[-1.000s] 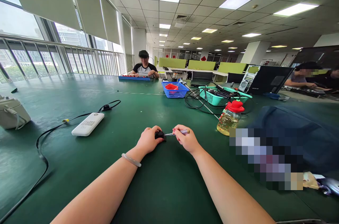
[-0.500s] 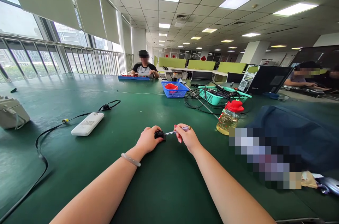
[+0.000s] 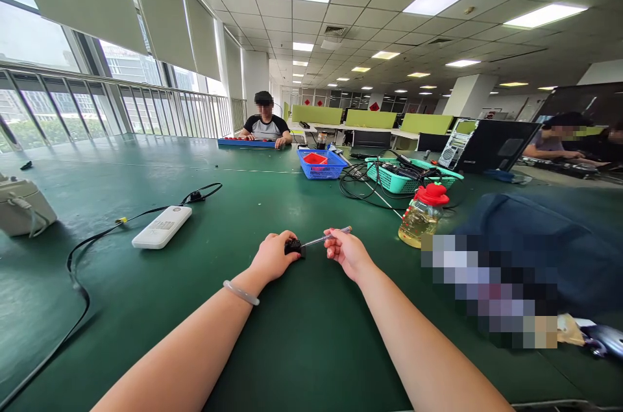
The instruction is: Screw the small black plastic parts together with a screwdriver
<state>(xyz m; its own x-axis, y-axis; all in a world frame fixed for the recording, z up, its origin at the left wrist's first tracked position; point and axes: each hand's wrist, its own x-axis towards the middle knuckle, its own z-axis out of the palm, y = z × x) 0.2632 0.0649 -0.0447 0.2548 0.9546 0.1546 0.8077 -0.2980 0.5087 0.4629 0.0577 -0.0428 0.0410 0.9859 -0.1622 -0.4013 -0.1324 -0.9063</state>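
On the green table, my left hand [image 3: 274, 255] is closed around a small black part [image 3: 294, 246], holding it down on the surface. What kind of part it is does not show, since my fingers hide some of it. My right hand [image 3: 346, 251] pinches a slim screwdriver [image 3: 316, 242] with a pale, see-through handle. Its thin metal shaft slants down to the left, and the tip is at the right side of the black part. Whether the tip sits in a screw is too small to tell.
A white power bank-like box [image 3: 162, 228] and a black cable [image 3: 78, 250] lie to the left. At right stand a red-lidded bottle [image 3: 421, 217] and a dark blue bag [image 3: 545, 243]. Farther back are a blue basket [image 3: 322, 169] and a green basket [image 3: 396, 181]. A person [image 3: 265, 123] sits opposite.
My right hand has shifted slightly right along the screwdriver and its fingers have turned. My left hand and the black part stay put. The person opposite has lowered a hand to the table.
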